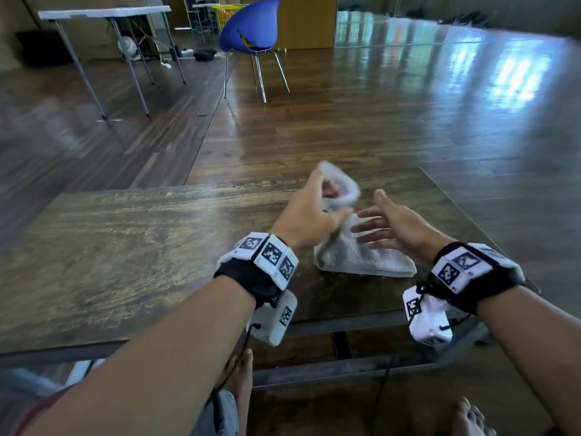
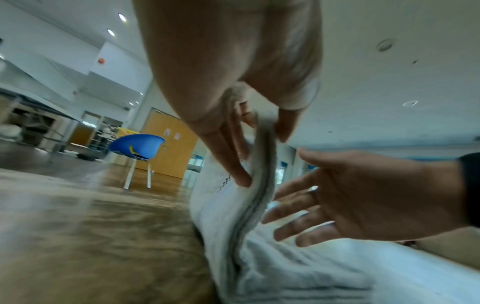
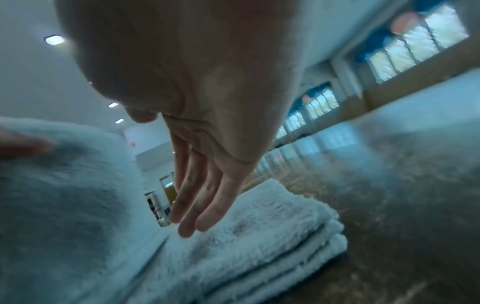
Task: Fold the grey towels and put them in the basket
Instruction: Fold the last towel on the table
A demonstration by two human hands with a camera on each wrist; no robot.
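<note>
A grey towel [image 1: 367, 258] lies partly folded on the wooden table [image 1: 125, 247], right of centre. My left hand [image 1: 309, 212] pinches the towel's far end and lifts it up off the table; in the left wrist view the layered towel edge [image 2: 262, 164] runs between thumb and fingers of the left hand [image 2: 249, 127]. My right hand [image 1: 386, 226] hovers just above the flat part with straight, spread fingers. In the right wrist view the right hand's fingers [image 3: 197, 205] point down at the stacked layers of the towel [image 3: 272, 230]. No basket is close by.
A blue chair [image 1: 251, 29] stands on the wooden floor beyond the table. A white folding table [image 1: 103, 14] is at the far left, with a yellow crate [image 1: 226, 12] behind the chair. The table's right edge [image 1: 471, 221] runs near my right hand.
</note>
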